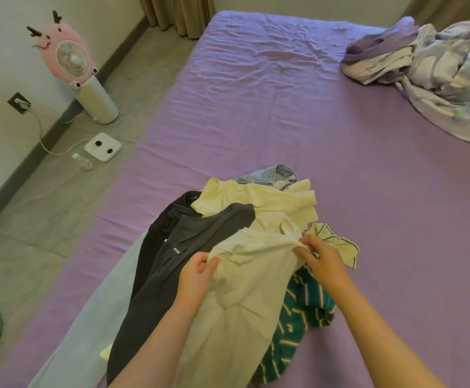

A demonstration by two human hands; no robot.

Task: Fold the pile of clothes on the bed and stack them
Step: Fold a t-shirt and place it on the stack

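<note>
2 hands work the pile of clothes (245,247), heaped at lower centre of the purple bed (284,107); nothing is folded or stacked yet. Risk, as a judgement: lifting the cream shirt (245,289) may drag the dark grey shirt (177,264) or green striped garment (298,317) along, since it overlaps both. Left hand (197,275), lower centre, pinches the cream shirt's edge with curled fingers. Right hand (320,261), just right of it, grips the same shirt's upper edge, fingers closed on fabric.
</note>
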